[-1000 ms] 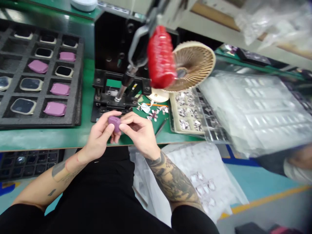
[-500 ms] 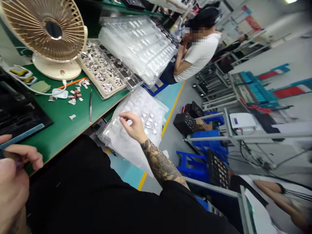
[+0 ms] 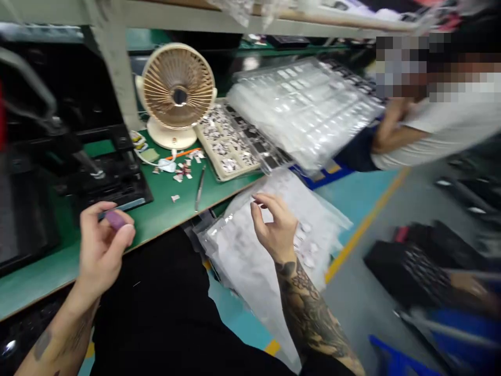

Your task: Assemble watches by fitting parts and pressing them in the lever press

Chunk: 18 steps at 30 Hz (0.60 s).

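My left hand is closed round a small purple part, pinched between thumb and fingers above the front edge of the green bench. My right hand hovers over a clear plastic bag that hangs off the bench edge beside my lap. Its fingers are curled with thumb and forefinger close together; I cannot make out whether anything is in them. Several small pale pieces lie in the bag near that hand.
A black press fixture stands left on the bench. A beige fan, a tray of small parts, tweezers and stacked clear trays lie behind. Another person sits to the right.
The view has swung back left. My left hand with the purple part has come up into view. My right hand stays over the plastic bag.
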Available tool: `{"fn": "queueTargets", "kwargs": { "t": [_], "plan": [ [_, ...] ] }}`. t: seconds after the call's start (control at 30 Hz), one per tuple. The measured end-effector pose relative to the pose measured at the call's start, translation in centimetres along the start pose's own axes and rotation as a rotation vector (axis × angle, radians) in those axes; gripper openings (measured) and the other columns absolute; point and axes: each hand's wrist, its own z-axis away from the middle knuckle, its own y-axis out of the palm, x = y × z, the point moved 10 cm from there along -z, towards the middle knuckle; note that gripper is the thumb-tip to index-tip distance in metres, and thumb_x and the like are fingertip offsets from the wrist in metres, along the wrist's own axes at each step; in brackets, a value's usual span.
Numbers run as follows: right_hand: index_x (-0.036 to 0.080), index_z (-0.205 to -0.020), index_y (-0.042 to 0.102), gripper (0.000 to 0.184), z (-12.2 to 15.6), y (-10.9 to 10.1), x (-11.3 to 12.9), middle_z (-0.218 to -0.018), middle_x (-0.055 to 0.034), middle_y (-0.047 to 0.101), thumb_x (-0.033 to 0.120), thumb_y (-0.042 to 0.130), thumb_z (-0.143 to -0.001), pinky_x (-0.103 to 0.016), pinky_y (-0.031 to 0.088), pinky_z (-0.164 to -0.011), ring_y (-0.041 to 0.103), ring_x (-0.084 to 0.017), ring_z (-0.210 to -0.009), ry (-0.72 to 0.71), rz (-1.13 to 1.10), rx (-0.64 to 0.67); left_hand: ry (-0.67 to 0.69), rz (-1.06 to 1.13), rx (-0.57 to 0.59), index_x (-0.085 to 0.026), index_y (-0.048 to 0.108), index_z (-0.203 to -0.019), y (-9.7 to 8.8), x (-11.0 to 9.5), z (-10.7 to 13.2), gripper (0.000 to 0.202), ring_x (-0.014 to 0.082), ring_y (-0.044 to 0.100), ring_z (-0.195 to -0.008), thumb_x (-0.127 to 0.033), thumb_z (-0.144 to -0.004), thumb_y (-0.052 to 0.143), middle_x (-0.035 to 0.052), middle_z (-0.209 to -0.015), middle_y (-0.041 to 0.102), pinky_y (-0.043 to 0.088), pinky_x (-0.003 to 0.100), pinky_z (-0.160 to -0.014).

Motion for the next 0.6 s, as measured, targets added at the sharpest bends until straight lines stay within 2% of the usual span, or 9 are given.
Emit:
{"fn": "queueTargets", "kwargs": {
  "t": [0.07,0.13,0.2,0.27,0.37,0.43,0.47,0.53,0.6],
  "plan": [
    [0.025,-0.13,0.08,0.028,-1.7,2.7,6.6,-0.122,-0.0109,0.082,0.023,0.073,-0.103,-0.044,0.066,-0.1,0.078,-0.025,-0.111,-0.264,-0.151,0.051,-0.023,-0.058,0.022,-0.028,0.055,-0.133,-0.3,-0.1,0.4,0.033,0.0138,0.067,-0.078,-0.031,-0.109,0.078,-0.0015,-0.098,0.07,0.055,0.027,-0.072],
    [0.027,-0.14,0.077,0.042,-2.9,5.1,12.9,-0.125,-0.0109,0.081,0.014,0.074,-0.101,-0.046,0.067,-0.098,0.079,-0.027,-0.114,-0.504,-0.298,0.122,-0.046,-0.149,0.06,-0.026,0.056,-0.136,-0.7,-0.3,0.7,0.033,0.0164,0.072,-0.089,-0.032,-0.11,0.076,0.0028,-0.108,0.074,0.058,0.03,-0.08],
    [0.029,-0.15,0.073,0.052,-4.2,6.7,17.9,-0.128,-0.0113,0.08,0.012,0.074,-0.1,-0.049,0.068,-0.098,0.079,-0.029,-0.116,-0.649,-0.409,0.165,-0.042,-0.262,0.094,-0.027,0.06,-0.143,-1.1,-0.7,0.9,0.037,0.0189,0.074,-0.098,-0.033,-0.111,0.076,0.007,-0.122,0.075,0.06,0.033,-0.087],
    [0.031,-0.157,0.069,0.057,-6.1,7.1,21.7,-0.133,-0.0114,0.079,0.016,0.074,-0.102,-0.053,0.069,-0.104,0.079,-0.032,-0.121,-0.724,-0.481,0.122,0.014,-0.385,0.092,-0.028,0.066,-0.147,-1.6,-1.4,0.8,0.039,0.019,0.073,-0.099,-0.035,-0.11,0.077,0.008,-0.13,0.073,0.059,0.035,-0.092],
    [0.034,-0.164,0.063,0.053,-9.8,5.4,26.0,-0.144,-0.0096,0.074,0.03,0.066,-0.111,-0.058,0.067,-0.115,0.075,-0.035,-0.135,-0.783,-0.531,-0.087,0.091,-0.494,0.055,-0.029,0.071,-0.151,-2.2,-1.6,0.5,0.042,0.0175,0.068,-0.094,-0.037,-0.11,0.077,0.0056,-0.121,0.073,0.058,0.034,-0.093],
    [0.037,-0.167,0.059,0.05,-12.1,3.9,28.7,-0.15,-0.0059,0.071,0.046,0.054,-0.118,-0.054,0.065,-0.118,0.071,-0.033,-0.144,-0.836,-0.562,-0.232,0.074,-0.475,0.013,-0.026,0.07,-0.153,-2.6,-1.0,0.4,0.047,0.0183,0.069,-0.094,-0.039,-0.109,0.079,0.0052,-0.116,0.076,0.059,0.034,-0.093],
    [0.038,-0.168,0.056,0.052,-12.9,3.8,30.4,-0.155,-0.0035,0.068,0.053,0.048,-0.119,-0.052,0.062,-0.12,0.068,-0.032,-0.149,-0.901,-0.553,-0.245,0.052,-0.456,-0.011,-0.025,0.07,-0.152,-2.8,-0.5,0.4,0.049,0.019,0.071,-0.096,-0.041,-0.108,0.081,0.0056,-0.115,0.077,0.06,0.035,-0.094],
    [0.04,-0.166,0.057,0.057,-13.7,5.1,33.9,-0.165,0.0015,0.064,0.067,0.045,-0.117,-0.052,0.055,-0.127,0.061,-0.031,-0.158,-1.082,-0.517,-0.151,0.022,-0.432,-0.042,-0.023,0.072,-0.146,-3.1,0.2,0.4,0.048,0.0204,0.074,-0.097,-0.044,-0.105,0.084,0.0068,-0.116,0.081,0.061,0.036,-0.094],
    [0.038,-0.152,0.07,0.064,-14.0,7.5,36.3,-0.157,0.0041,0.071,0.082,0.053,-0.108,-0.056,0.048,-0.134,0.065,-0.03,-0.155,-1.19,-0.493,-0.005,0.025,-0.437,-0.037,-0.022,0.075,-0.141,-3.1,0.3,0.5,0.044,0.0212,0.075,-0.098,-0.045,-0.105,0.084,0.0078,-0.119,0.083,0.061,0.037,-0.095]
  ]
}}
